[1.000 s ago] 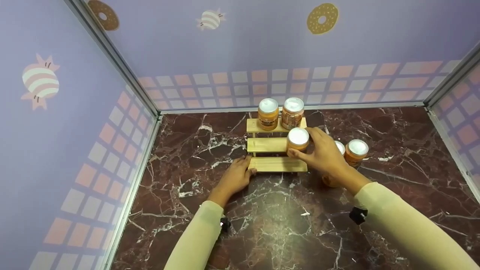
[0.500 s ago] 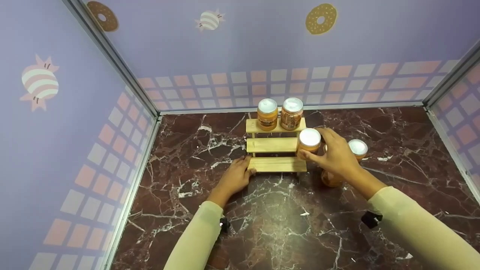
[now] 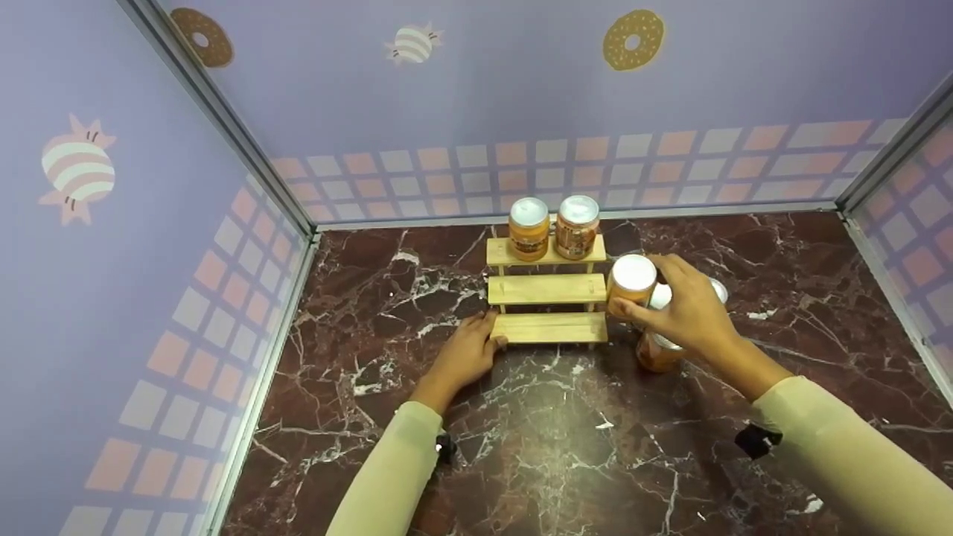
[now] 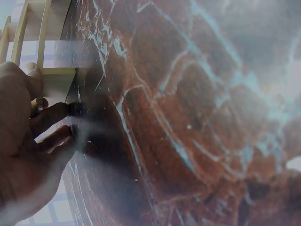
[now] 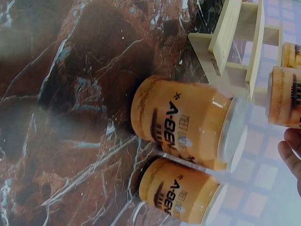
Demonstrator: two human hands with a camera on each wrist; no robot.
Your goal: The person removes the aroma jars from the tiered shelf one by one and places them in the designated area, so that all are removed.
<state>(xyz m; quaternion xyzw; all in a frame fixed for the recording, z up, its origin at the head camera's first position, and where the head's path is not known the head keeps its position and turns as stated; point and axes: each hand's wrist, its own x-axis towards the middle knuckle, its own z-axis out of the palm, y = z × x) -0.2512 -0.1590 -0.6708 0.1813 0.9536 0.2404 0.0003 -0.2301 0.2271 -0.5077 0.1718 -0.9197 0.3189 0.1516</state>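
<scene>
My right hand (image 3: 689,309) holds an orange jar (image 3: 631,286) with a white lid, thumb on its near side and fingers round its far side. It is just right of a three-step wooden rack (image 3: 547,289), raised above the table in the right wrist view. My left hand (image 3: 465,353) grips the left end of the rack's lowest step, the thumb at the front in the left wrist view. On the top step stand two jars with pale lids, a left jar (image 3: 528,231) and a right jar (image 3: 578,229). The middle and lowest steps bear no jars.
More orange jars stand on the dark marbled table right of the rack, among them a near jar (image 3: 657,355), partly hidden by my right hand. In the right wrist view a large jar (image 5: 183,125) stands beside another jar (image 5: 181,190). A patterned wall (image 3: 461,97) rises behind the rack.
My right hand has carried its jar rightward, from over the middle step to beyond the rack's right end. My left hand stays at the rack.
</scene>
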